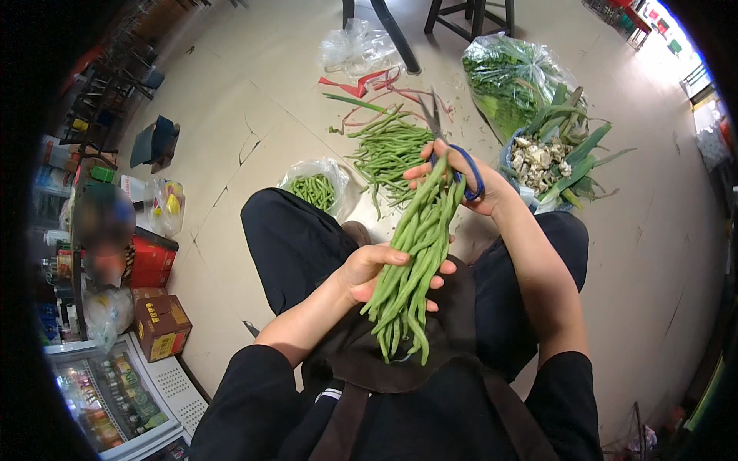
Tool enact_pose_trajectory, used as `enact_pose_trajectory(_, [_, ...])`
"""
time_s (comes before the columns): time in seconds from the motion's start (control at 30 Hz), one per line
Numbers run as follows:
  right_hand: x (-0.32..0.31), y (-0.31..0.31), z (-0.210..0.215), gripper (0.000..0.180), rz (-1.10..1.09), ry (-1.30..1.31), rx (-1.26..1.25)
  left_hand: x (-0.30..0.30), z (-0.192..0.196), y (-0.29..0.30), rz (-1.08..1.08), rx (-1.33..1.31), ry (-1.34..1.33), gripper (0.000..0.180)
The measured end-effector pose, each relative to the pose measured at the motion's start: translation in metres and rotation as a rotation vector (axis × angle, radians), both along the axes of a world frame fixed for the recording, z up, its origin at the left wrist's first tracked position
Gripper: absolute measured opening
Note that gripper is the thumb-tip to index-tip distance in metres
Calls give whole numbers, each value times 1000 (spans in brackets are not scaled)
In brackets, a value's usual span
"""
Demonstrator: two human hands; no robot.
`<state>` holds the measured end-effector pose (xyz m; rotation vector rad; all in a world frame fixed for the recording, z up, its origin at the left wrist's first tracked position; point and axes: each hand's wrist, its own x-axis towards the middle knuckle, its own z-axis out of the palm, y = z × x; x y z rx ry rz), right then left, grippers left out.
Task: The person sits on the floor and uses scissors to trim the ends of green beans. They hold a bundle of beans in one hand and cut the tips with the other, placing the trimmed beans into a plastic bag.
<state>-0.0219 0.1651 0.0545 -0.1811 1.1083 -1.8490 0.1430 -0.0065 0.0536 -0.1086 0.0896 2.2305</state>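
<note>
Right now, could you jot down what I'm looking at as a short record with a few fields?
left hand: grips a bundle of green beans
right hand: holds blue-handled scissors, fingers against the bundle's top
floor ahead: loose pile of beans
small clear bag: holds cut beans
right side: bag of leafy greens, leeks
posture: seated, dark apron over lap

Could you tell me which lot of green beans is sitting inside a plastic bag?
The small lot in the clear bag by the left knee; the others lie loose on the floor or are held.
</note>
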Motion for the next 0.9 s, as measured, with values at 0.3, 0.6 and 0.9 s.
enact_pose_trajectory(0.3, [22, 4, 0, 42, 217, 309, 119, 11, -6, -6, 87, -122, -90, 71])
enact_pose_trajectory(0.6, [11, 6, -3, 45, -22, 201, 81, -1, -7, -7, -4, -429, -20, 63])
enact_pose_trajectory(0.9, [-2, 12, 24, 34, 4, 543, 142, -13, 8, 16, -134, -571, 75, 45])
